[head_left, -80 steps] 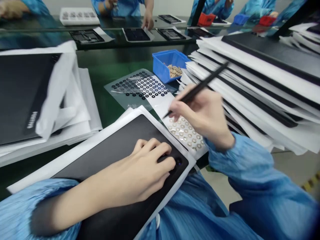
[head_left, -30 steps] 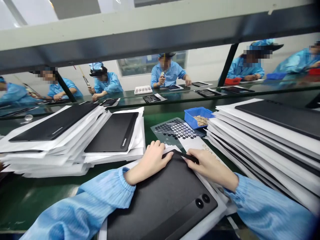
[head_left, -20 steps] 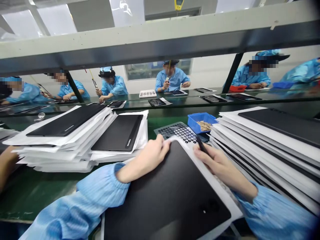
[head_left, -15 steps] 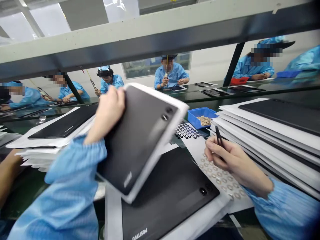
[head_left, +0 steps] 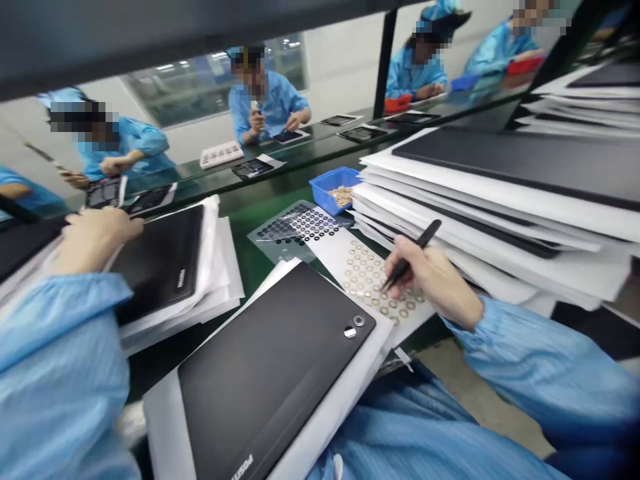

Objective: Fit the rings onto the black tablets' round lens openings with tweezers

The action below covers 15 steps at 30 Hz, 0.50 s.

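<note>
The right hand (head_left: 433,280) has its fingers (head_left: 407,257) clamped on black tweezers (head_left: 415,245), the tips down at a sheet of gold-coloured rings (head_left: 367,280) just below those fingers. A black tablet in white paper (head_left: 275,360) lies to their left. Well left of them, the left hand (head_left: 95,243) rests beside a wrapped tablet stack (head_left: 160,267), its grip unclear.

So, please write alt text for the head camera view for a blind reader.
The right hand holds black tweezers over a sheet of small rings, beside a black device cover on white paper; the left hand rests on another stack.
</note>
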Available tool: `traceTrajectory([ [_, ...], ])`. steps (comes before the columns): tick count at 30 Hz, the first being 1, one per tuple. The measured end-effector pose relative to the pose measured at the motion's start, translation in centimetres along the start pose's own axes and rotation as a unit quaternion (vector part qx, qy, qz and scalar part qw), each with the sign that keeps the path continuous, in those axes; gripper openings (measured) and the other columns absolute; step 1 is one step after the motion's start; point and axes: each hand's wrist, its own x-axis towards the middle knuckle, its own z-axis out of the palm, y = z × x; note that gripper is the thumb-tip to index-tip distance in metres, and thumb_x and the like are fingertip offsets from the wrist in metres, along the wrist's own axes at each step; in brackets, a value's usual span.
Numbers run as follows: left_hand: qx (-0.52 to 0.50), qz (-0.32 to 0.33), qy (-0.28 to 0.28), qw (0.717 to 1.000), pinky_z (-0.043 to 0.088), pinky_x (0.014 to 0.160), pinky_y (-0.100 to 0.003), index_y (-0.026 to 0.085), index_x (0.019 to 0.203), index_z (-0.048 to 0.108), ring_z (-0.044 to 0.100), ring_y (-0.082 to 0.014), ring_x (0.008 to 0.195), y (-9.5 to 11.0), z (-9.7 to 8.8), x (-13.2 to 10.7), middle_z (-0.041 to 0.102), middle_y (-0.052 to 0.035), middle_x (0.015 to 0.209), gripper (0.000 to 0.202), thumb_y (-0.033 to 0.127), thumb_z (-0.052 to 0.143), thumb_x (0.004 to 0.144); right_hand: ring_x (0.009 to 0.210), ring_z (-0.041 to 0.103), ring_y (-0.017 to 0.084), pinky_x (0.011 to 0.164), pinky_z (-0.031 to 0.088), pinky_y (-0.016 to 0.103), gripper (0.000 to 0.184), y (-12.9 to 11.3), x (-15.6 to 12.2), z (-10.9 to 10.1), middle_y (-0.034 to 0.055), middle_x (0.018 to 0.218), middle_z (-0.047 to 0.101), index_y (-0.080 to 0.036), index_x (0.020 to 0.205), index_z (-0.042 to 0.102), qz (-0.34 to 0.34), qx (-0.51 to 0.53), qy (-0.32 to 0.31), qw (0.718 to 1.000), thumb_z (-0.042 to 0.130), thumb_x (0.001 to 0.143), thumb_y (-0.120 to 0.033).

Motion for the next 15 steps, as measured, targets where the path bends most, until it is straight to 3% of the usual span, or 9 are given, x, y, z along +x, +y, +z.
traceTrajectory([
  [2,0.012,0.013,0.047,0.999,0.033,0.094,-0.065,0.003,0.091,0.064,0.044,-0.0490,0.120,3.3,0.0,-0.9,0.064,-0.0121,0.092,0.064,0.059,0.034,0.090,0.050,0.067,0.016,0.048,0.056,0.022,0.056,0.7,0.7,0.1,0.0059,0.056,0.066,-0.014,0.066,0.061,-0.011,0.003,-0.011,1.000,0.070,0.062,-0.069],
  [5,-0.041,0.209,0.007,0.977,0.041,0.101,-0.042,0.011,0.107,0.063,0.056,-0.0281,0.111,10.9,1.7,-4.4,0.064,-0.0079,0.108,0.047,0.046,0.035,0.094,0.066,0.072,0.019,0.062,0.061,0.027,0.050,1.8,2.2,0.6,0.0065,0.066,0.070,-0.014,0.078,0.059,-0.039,-0.018,-0.028,0.999,0.076,0.063,-0.059],
  [7,-0.113,0.371,-0.016,0.922,0.044,0.099,-0.041,0.011,0.108,0.063,0.056,-0.0255,0.108,15.9,3.9,-7.0,0.065,-0.0107,0.110,0.040,0.039,0.036,0.096,0.067,0.073,0.021,0.062,0.062,0.030,0.045,2.4,3.3,1.1,0.0067,0.068,0.070,-0.014,0.081,0.057,-0.053,-0.042,-0.021,0.997,0.073,0.070,-0.055],
  [9,-0.158,0.453,-0.046,0.876,0.042,0.101,-0.040,0.010,0.117,0.059,0.052,-0.0252,0.115,19.4,6.1,-8.8,0.060,-0.0131,0.123,0.038,0.035,0.038,0.098,0.064,0.073,0.022,0.058,0.062,0.031,0.037,2.8,4.1,1.5,0.0068,0.068,0.070,-0.015,0.081,0.055,-0.066,-0.078,0.002,0.995,0.068,0.077,-0.049],
  [11,-0.182,0.477,-0.076,0.856,0.040,0.102,-0.040,0.010,0.122,0.056,0.050,-0.0247,0.118,21.0,7.7,-9.6,0.057,-0.0131,0.129,0.037,0.032,0.036,0.099,0.062,0.073,0.022,0.055,0.061,0.030,0.030,3.1,4.4,1.8,0.0069,0.067,0.070,-0.015,0.081,0.056,-0.080,-0.123,0.024,0.989,0.064,0.083,-0.044],
  [15,-0.195,0.471,-0.126,0.851,0.035,0.103,-0.042,0.011,0.120,0.058,0.052,-0.0233,0.116,20.9,8.6,-9.6,0.061,-0.0117,0.125,0.037,0.031,0.033,0.101,0.060,0.072,0.021,0.051,0.057,0.025,0.026,3.4,4.2,1.9,0.0069,0.065,0.071,-0.015,0.078,0.057,-0.105,-0.192,0.053,0.974,0.059,0.086,-0.040],
])
